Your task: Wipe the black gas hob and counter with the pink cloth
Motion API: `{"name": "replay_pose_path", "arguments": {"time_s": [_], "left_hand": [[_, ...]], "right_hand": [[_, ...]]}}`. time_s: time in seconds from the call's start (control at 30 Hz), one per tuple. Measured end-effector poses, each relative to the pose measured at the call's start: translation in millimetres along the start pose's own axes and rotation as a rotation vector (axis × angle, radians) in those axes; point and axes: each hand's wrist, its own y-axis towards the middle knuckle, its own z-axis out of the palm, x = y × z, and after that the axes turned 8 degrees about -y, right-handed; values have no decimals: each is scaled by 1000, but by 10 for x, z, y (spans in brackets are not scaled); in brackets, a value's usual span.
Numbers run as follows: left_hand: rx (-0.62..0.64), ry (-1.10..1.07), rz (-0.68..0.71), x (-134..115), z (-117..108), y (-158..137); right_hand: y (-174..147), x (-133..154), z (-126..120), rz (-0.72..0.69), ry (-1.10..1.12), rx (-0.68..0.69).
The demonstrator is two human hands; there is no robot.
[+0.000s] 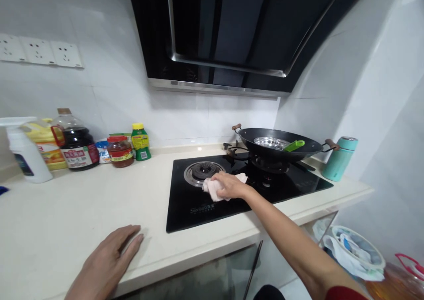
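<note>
My right hand (228,185) is closed on a pale pinkish cloth (212,189) and presses it to the black glass gas stove (185,218), at the front edge of the left burner (204,171). Part of the cloth sticks out past the far side of the hand. My left hand (107,260) rests on the cream countertop (154,251) left of the stove, fingers stretched out and holding nothing. A black wok (311,147) sits over the right burner. Inside it are a round shiny metal piece (270,142) and a utensil with a green handle (294,146).
Along the back left stand a white spray bottle (28,154), a dark sauce bottle (77,143), a red-lidded jar (119,152) and a green bottle (140,143). A teal flask (340,158) is right of the wok. The range hood (225,35) hangs above; a lined bin (377,258) stands below right.
</note>
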Motion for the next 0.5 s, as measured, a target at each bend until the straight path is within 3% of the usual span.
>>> {"name": "replay_pose_path", "arguments": {"time_s": [0.13,0.23,0.33,0.5], "left_hand": [[4,10,24,-22,-29,33],[4,-3,64,-40,-51,52],[5,-8,74,-62,-68,60],[27,1,30,-95,-78,53]], "right_hand": [[-254,296,80,-38,15,-99],[-469,307,134,39,-8,-169],[-743,96,158,172,-52,-191],[-1343,-506,140,412,-176,-160]]}}
